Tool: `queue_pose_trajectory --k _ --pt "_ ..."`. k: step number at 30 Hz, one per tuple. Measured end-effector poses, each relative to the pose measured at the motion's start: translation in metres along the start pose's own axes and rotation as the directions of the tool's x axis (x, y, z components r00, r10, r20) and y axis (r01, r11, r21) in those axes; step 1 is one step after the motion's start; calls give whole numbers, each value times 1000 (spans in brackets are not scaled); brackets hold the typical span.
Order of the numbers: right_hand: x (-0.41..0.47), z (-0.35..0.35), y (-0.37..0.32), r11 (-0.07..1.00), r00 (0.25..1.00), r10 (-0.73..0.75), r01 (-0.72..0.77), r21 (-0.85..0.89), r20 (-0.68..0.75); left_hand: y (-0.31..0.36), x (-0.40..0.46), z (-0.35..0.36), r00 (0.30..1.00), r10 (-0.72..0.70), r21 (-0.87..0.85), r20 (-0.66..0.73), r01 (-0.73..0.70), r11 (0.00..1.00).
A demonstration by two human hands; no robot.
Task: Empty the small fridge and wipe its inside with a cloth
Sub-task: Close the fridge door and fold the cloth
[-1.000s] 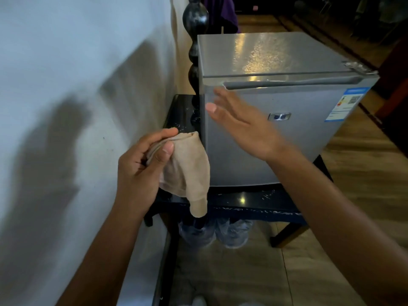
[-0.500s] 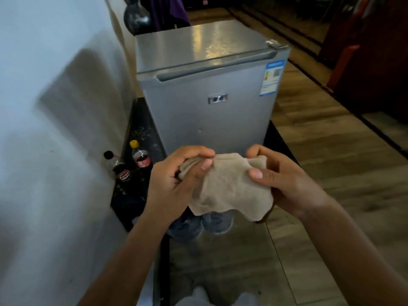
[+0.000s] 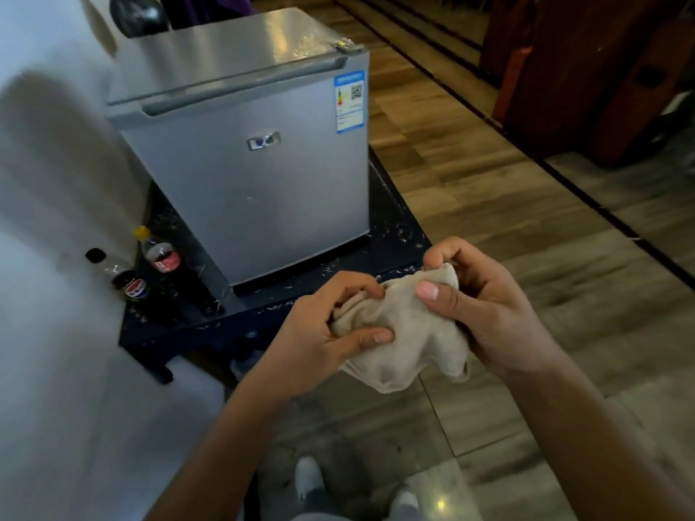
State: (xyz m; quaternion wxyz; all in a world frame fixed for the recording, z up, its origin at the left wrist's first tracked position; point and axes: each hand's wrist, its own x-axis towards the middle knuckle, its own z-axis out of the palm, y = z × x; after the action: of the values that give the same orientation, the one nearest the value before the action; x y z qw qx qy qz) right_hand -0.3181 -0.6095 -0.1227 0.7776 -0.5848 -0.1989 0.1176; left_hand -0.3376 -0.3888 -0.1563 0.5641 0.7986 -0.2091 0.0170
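The small silver fridge (image 3: 248, 159) stands with its door closed on a low dark table (image 3: 391, 242). In front of it, below its lower edge, both my hands hold a beige cloth (image 3: 406, 336). My left hand (image 3: 319, 332) pinches the cloth's left side between thumb and fingers. My right hand (image 3: 485, 314) grips its upper right part. The cloth hangs bunched between them. Two cola bottles, one with a yellow cap (image 3: 160, 253) and one with a black cap (image 3: 120, 276), stand on the table left of the fridge.
A white wall (image 3: 49, 182) runs close along the left. Wooden floor (image 3: 489, 189) spreads to the right, with dark red furniture (image 3: 586, 69) at the far right. My shoes (image 3: 312, 479) show at the bottom. A dark round post top (image 3: 137, 13) sits behind the fridge.
A second ago my right hand was flat against the fridge door and only my left held the cloth. Now both hands hold the cloth, lower and farther from the fridge; the view pulled back.
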Motion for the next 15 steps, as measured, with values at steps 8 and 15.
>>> queue_pose_trajectory --k 8,15 --pt "-54 -20 -12 997 992 -26 17 -72 -125 9 -3 40 995 35 3 99 -35 999" --pt "-90 -13 -17 972 958 -100 36 -230 -270 8 0 49 967 255 29 23 -256 966"
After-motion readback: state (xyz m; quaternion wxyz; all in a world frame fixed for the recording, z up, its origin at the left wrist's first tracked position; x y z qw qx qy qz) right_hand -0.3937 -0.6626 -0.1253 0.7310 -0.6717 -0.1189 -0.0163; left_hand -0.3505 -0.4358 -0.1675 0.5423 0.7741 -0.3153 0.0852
